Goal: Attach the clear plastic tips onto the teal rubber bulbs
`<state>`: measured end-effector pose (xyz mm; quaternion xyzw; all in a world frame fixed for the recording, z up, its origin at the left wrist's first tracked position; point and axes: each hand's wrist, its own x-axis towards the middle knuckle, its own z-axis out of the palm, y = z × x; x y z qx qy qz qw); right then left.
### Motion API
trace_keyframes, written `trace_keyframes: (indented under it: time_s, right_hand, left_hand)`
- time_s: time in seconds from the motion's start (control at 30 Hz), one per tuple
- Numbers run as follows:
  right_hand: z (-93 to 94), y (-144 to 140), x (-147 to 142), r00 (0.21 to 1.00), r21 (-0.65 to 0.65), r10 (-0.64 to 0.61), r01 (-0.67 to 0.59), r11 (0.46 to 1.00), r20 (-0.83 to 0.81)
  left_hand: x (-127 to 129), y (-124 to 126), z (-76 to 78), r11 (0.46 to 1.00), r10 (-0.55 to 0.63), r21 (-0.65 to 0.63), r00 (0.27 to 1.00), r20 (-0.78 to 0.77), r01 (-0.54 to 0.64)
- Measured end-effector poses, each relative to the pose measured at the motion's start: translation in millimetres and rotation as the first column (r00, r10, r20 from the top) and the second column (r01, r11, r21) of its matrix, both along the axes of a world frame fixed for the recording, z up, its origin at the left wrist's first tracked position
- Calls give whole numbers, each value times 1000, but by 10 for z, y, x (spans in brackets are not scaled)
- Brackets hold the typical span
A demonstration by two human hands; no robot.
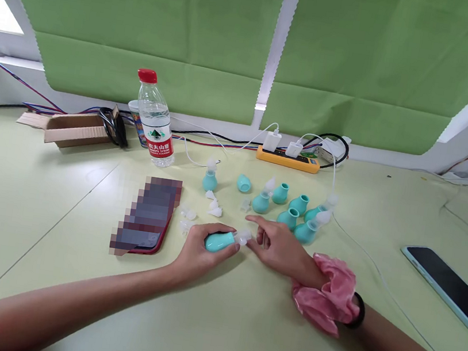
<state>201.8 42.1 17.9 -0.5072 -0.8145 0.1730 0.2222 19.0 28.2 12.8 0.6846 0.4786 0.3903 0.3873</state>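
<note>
1. The left hand (197, 249) grips a teal bulb (219, 241) at mid-tabletop, just right of the phone (147, 218).
2. The right hand (278, 246) is loosely open, fingers touching the clear tip (244, 237) at the bulb's end.
3. The bulb lies on its side, long axis left-right, tip pointing right.
4. Risk: squeezed soft, the bulb may buckle and the tip seat crooked or pop loose among the spare tips (213, 204).

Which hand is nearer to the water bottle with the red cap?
Left. The left hand lies below the water bottle, slightly to its right, holding a teal bulb. The right hand lies farther right.
</note>
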Motion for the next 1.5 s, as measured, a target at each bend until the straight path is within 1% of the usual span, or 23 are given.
trace_keyframes:
  time_s: [0.07,0.13,0.2,0.27,0.37,0.43,0.53,0.6,0.7,0.8,0.93,1.03,1.1,1.2,1.33,1.5]
  right_hand:
    - [-33,11,3,991,50,18,-25,998,133]
    - [-15,27,25,986,62,31,-42,997,167]
    - [52,49,66,992,62,67,-74,995,105]
    - [141,67,109,992,54,126,-124,991,-22]
    - [249,67,144,957,26,199,-198,980,-211]
    - [279,53,150,942,22,202,-204,979,-269]
    - [288,44,166,943,37,204,-201,979,-263]
    - [293,55,193,937,32,255,-254,967,-238]
    - [311,83,239,911,-2,351,-360,933,-219]
    - [330,101,263,888,-53,396,-418,907,-235]
    - [349,98,260,869,-155,420,-467,871,-260]
    - [356,84,247,864,-197,412,-475,858,-290]
    - [355,75,237,865,-214,390,-466,859,-317]
    - [351,67,218,870,-249,345,-443,861,-352]
    - [346,66,193,874,-340,264,-414,844,-408]
    - [291,38,171,836,-393,170,-412,822,-522]
  left_hand:
    - [-1,6,-6,1000,-9,-14,1000,27,9]
    - [2,16,-6,999,3,-38,999,54,-1]
    - [6,29,2,998,10,-70,997,72,-5]
    - [11,40,17,994,8,-111,997,82,1]
    - [14,46,43,988,3,-156,996,86,10]
    - [12,45,53,986,-3,-164,996,88,17]
    - [7,42,43,986,-26,-162,996,89,40]
    - [3,41,21,983,-59,-166,993,101,76]
    - [-2,43,-15,971,-108,-195,984,143,135]
    - [-3,39,-27,966,-137,-199,978,155,167]
    - [-5,14,-3,972,-181,-134,977,110,195]
    - [-9,-9,13,980,-181,-66,980,78,186]
    - [-13,-20,13,983,-182,-20,982,54,183]
    - [-19,-29,0,980,-195,33,980,33,194]
    - [-25,-33,-19,976,-201,94,979,20,198]
    - [-25,-52,-9,967,-225,130,974,16,221]
